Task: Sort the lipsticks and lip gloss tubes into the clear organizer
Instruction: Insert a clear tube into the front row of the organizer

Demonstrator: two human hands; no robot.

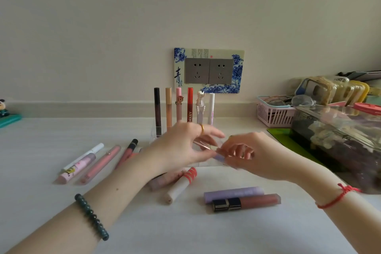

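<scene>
L hand (pixel 179 146) & R hand (pixel 249 154) both pinch thin pink tube (pixel 204 145) btwn fingertips, centre, just above clear organizer (pixel 208 163); upright tubes (pixel 190 105) stand at far side.

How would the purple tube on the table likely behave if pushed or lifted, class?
The purple tube looks round and lies flat, so it probably rolls, unless the black-capped gloss tube against its near side blocks it. Its smooth, straight body suggests stiff, perhaps slippery.
</scene>
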